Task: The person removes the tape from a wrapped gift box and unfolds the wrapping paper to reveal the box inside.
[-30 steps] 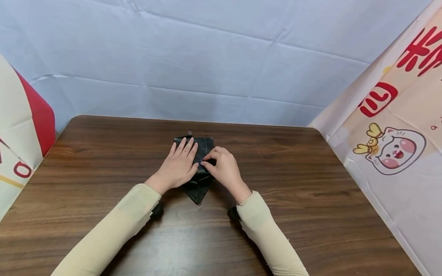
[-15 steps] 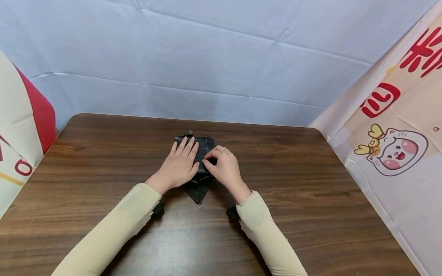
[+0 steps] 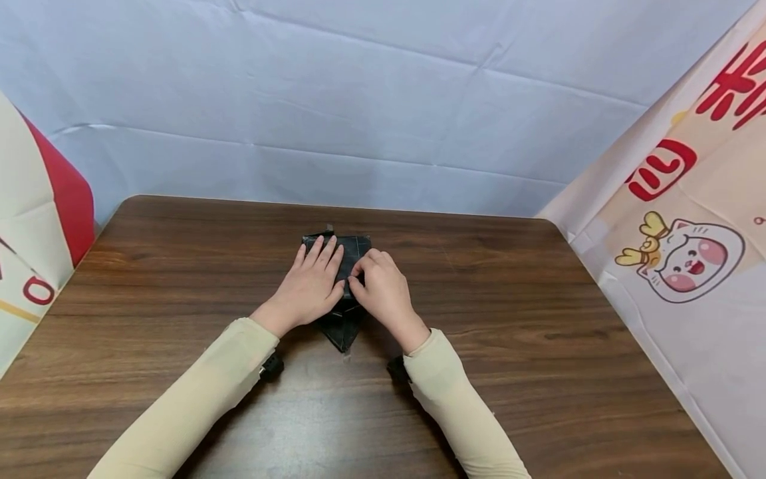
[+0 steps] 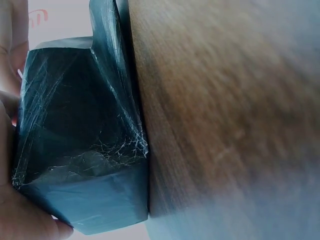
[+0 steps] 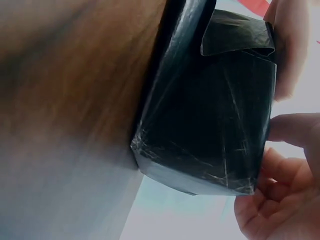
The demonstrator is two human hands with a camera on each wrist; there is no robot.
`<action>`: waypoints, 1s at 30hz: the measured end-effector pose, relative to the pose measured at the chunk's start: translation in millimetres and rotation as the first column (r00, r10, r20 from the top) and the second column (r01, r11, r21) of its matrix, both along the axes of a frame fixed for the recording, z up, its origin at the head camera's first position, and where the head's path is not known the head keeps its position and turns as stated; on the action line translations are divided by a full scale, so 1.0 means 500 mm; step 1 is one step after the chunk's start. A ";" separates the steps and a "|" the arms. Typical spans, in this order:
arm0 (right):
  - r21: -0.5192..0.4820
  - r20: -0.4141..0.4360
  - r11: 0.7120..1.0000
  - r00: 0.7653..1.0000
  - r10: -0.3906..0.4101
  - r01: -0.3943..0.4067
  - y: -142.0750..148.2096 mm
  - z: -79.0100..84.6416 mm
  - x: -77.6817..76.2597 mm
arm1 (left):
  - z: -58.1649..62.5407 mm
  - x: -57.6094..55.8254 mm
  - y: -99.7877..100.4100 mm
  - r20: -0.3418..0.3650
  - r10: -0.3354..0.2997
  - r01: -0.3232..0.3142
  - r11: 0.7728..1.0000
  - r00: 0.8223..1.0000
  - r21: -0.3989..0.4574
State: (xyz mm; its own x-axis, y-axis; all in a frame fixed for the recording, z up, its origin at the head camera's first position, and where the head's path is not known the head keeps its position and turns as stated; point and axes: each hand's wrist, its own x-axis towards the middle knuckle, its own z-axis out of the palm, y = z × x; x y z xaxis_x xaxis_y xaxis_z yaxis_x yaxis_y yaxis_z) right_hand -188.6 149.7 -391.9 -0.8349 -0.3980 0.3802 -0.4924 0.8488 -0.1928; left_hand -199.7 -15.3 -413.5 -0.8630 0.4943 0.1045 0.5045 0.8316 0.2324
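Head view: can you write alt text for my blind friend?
A black box with a pointed near end sits on a wood-grain table. A person's left hand lies on top, fingers straight; the right hand, fingers bent, is over its right side. A creased pale backdrop hangs behind.

Black boxy package (image 4: pixel 80 115), scuffed, on table (image 3: pixel 538 332)

left hand (image 3: pixel 304 287): palm down, fingers spread | right hand (image 3: pixel 383 286): fingers curled

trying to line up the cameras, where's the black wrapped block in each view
Head: black wrapped block, just left of centre.
Left wrist: fills much of the left half.
Right wrist: right of centre.
Shared landmark: brown table, beneath it, to its right, and to its left, respectively.
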 end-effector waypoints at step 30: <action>-0.087 0.083 0.996 0.996 0.034 -0.027 0.007 -0.018 -0.011 | -0.007 -0.003 -0.001 -0.002 -0.006 0.006 1.000 1.000 0.009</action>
